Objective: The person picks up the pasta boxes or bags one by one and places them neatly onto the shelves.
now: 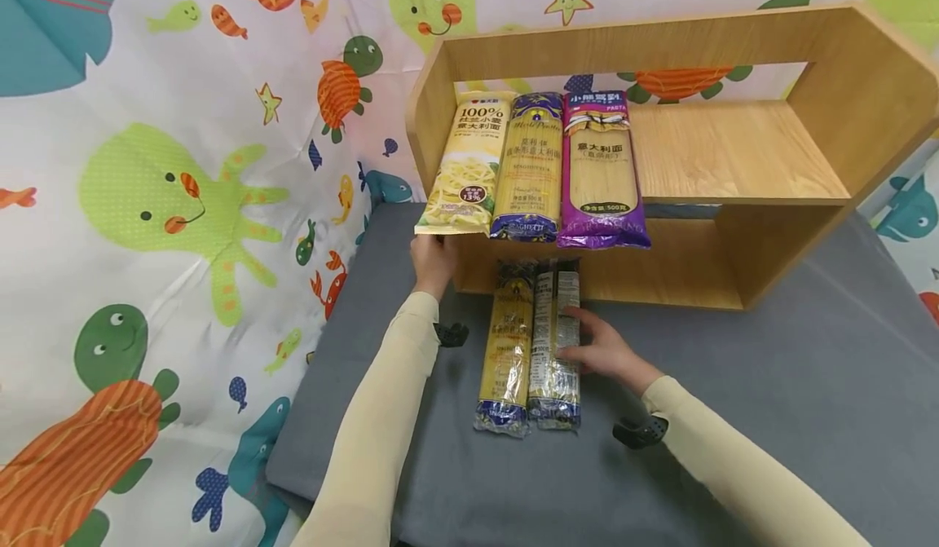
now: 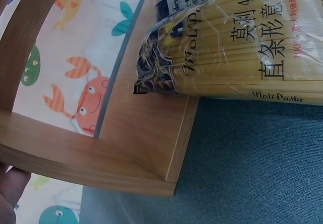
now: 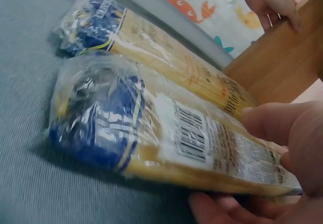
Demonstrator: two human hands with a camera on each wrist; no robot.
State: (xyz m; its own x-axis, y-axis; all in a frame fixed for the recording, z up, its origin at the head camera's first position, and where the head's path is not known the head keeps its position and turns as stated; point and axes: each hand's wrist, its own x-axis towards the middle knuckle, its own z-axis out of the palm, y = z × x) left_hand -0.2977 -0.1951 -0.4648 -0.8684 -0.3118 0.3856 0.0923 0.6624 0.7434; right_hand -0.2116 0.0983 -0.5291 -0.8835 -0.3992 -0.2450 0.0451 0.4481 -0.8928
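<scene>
My left hand (image 1: 434,266) grips the side panel of the wooden shelf (image 2: 75,166) at its lower left; in the left wrist view only part of that hand shows, at the panel's edge. My right hand (image 1: 603,347) holds a spaghetti packet (image 1: 544,359), label side with barcode up, thumb on top and fingers under its edge in the right wrist view. Beside it on the left lies a second spaghetti packet (image 1: 506,351), yellow with blue ends. The upper ends of both reach into the shelf's lower level.
On the upper level stand a cream pasta packet (image 1: 469,164), a blue-and-yellow spaghetti packet (image 1: 530,168) and a purple pasta packet (image 1: 603,172), jutting over the front edge. A grey cloth surface (image 1: 792,384) lies beneath. Behind hangs a cartoon-print curtain (image 1: 242,66).
</scene>
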